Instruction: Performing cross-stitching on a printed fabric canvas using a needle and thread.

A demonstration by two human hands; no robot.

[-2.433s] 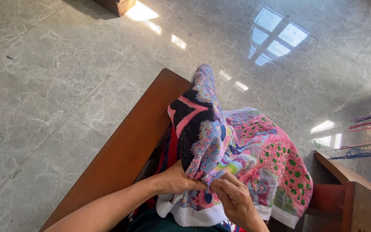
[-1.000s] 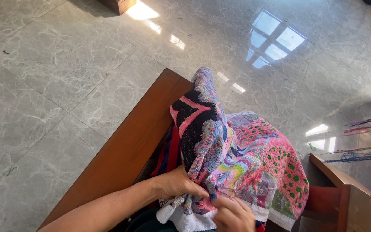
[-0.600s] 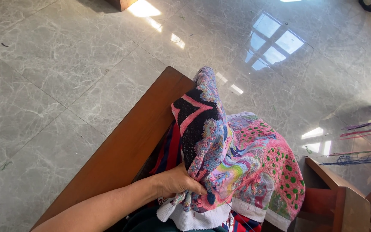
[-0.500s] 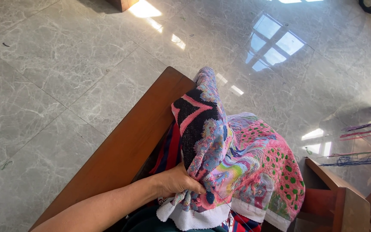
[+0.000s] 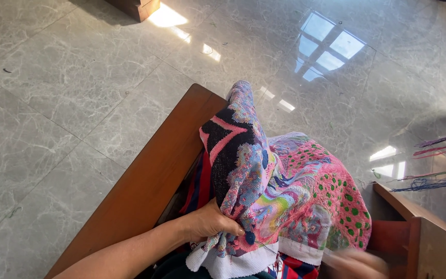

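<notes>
The embroidered cloth, thickly stitched in pink, green, blue and black with a bare white border along its lower edge, lies bunched in a soft heap against the long inner edge of the wooden frame, one fold standing up in a peak. It looks light and limp, likely to sag wherever it is not held, so the plain border or a gathered fold seems the surest grip. The left hand is closed on a fold near that border, thumb pressing the fabric. The right hand is a blur at the bottom edge; its grip cannot be told. Loose coloured threads hang at the right over the polished marble floor.
</notes>
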